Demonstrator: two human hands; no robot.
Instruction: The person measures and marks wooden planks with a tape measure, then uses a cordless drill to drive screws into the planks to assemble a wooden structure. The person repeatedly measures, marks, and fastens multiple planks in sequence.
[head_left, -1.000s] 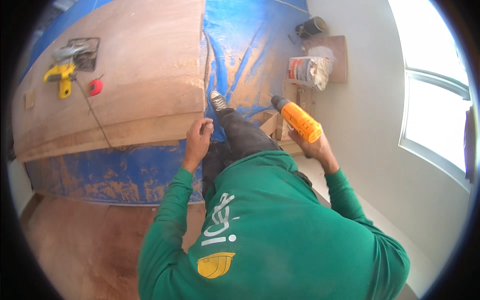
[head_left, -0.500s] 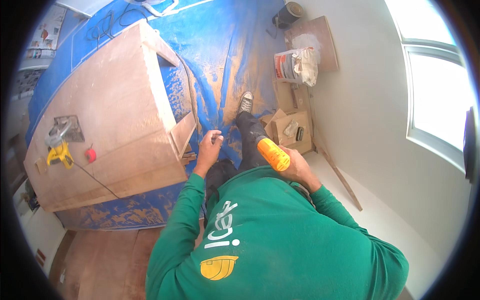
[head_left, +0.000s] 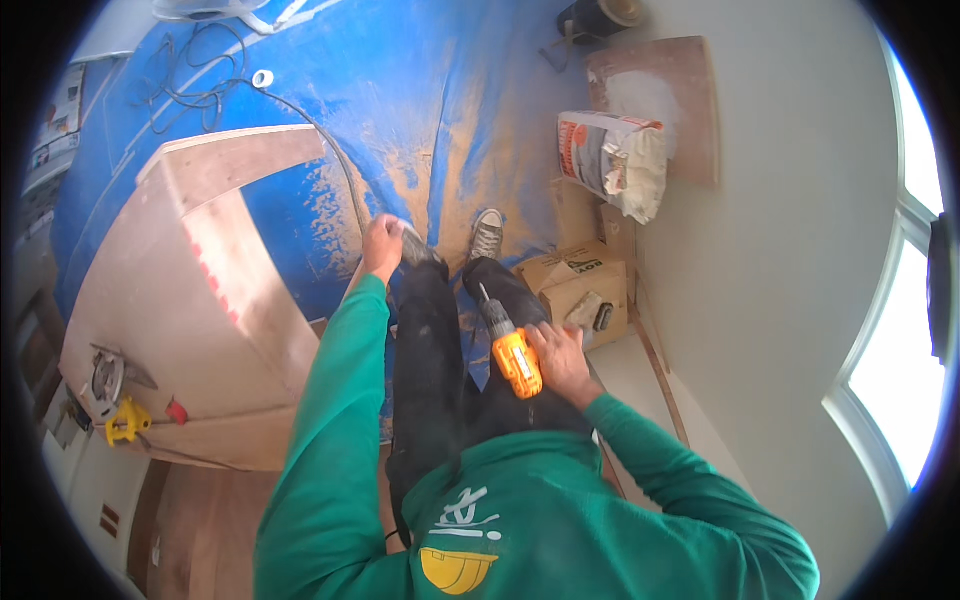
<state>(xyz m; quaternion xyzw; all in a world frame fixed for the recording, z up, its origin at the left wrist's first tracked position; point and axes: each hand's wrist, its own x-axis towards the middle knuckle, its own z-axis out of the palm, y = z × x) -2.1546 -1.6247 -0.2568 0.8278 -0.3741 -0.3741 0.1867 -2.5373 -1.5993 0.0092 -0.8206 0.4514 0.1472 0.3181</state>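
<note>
Two hands are busy. The right hand (head_left: 562,360) has its fingers wrapped tight around the grip of an orange drill (head_left: 512,352), which sits over the right thigh with its bit angled up and forward toward the shoes. The left hand (head_left: 381,243) reaches ahead at arm's length, fingers curled; it is near the left shoe (head_left: 420,250), and I cannot tell whether it has hold of anything small.

As for the work, the plywood cabinet (head_left: 190,330) lies on its side on the blue tarp (head_left: 400,100), its panels apparently already joined, and sawdust is spread widely over the tarp, so cutting looks largely done. A circular saw (head_left: 105,380) and a yellow tool (head_left: 128,420) rest on the cabinet's far corner. No screw is being driven now; the drill points at no panel, so further fastening, if any, is left.

Compared with half a second ago, the cabinet sits further left and lower in view, and more of its open inside shows. The drill has come down from beside the knee to the thigh. The left hand has moved off the cabinet's edge toward the shoe. The cardboard boxes (head_left: 580,290) and sack (head_left: 615,160) by the wall are closer to centre.
</note>
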